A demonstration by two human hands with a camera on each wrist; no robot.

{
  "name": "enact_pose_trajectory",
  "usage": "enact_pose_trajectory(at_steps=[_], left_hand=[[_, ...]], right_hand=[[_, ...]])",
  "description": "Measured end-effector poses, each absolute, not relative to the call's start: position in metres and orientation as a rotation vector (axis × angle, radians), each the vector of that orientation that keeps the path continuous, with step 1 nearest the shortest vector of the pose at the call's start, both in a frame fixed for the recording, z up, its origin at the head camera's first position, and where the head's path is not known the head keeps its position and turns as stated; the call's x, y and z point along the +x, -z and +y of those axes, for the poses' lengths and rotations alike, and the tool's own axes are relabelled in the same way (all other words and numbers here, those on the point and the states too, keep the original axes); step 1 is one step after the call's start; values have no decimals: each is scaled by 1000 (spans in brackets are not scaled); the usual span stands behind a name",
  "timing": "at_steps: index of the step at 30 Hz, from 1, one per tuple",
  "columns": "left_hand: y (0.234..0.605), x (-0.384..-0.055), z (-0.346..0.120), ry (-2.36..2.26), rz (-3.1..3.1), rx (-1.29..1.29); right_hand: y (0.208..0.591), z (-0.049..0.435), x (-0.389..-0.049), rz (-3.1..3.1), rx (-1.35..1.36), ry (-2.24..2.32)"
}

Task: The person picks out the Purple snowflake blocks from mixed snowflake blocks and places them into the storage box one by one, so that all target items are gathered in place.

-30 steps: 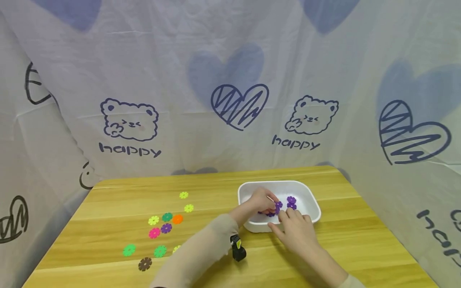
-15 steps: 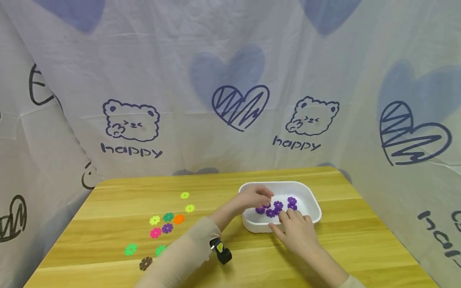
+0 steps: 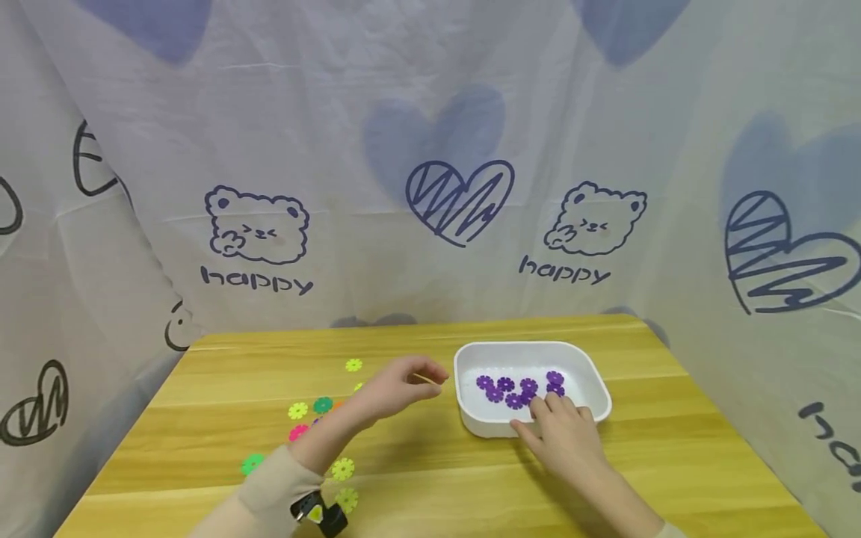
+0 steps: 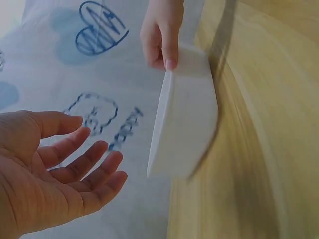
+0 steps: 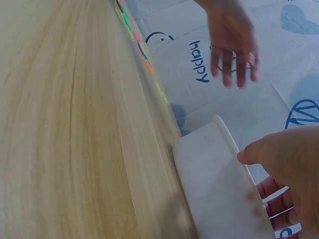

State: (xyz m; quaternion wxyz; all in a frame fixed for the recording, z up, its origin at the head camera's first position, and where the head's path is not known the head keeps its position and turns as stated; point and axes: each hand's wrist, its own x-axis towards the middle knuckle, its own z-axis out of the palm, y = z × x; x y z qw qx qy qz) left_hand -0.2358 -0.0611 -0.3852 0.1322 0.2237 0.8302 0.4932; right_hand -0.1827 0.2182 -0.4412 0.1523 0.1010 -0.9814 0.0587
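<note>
A white plastic tub (image 3: 489,428) stands on the wooden table, with several purple snowflake discs (image 3: 514,401) lying on its floor. At its near side my right hand (image 3: 572,441) grips the rim, thumb on the outer wall and fingers inside; the right wrist view shows this thumb (image 5: 251,152) on the rim. My left hand (image 3: 397,385) hovers left of the tub, apart from it, above the table. Its fingers are loosely bent and hold nothing, as the left wrist view of the hand (image 4: 55,174) shows.
Left on the table are scattered snowflake discs: yellow (image 3: 343,469), dark green (image 3: 323,404), pink (image 3: 298,433) and bright green (image 3: 252,463). My left arm covers some of them. A printed cloth (image 3: 363,254) hangs behind and beside the table (image 3: 430,493).
My left hand has come out of the tub and moved left, leaving purple discs inside. The right hand has kept its place on the rim. The head view has shifted slightly.
</note>
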Motion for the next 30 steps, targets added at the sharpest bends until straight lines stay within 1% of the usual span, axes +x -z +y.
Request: enact_pose_trajectory(at_steps=[8,14,22,30], left_hand=[[393,-205,-124,-1448,2453,541],[410,-193,-165,-1492,2488,419],[432,-203,-203,-1503,2522,233],[454,-219,-213,-1428,2589,141]], right_hand=[[443,220,-182,-2808,294,-161],[442,219,-182,-2807,311,-144],[444,219,-183,-2775,323,-140],[446,221,-184,-2779,319,-141]])
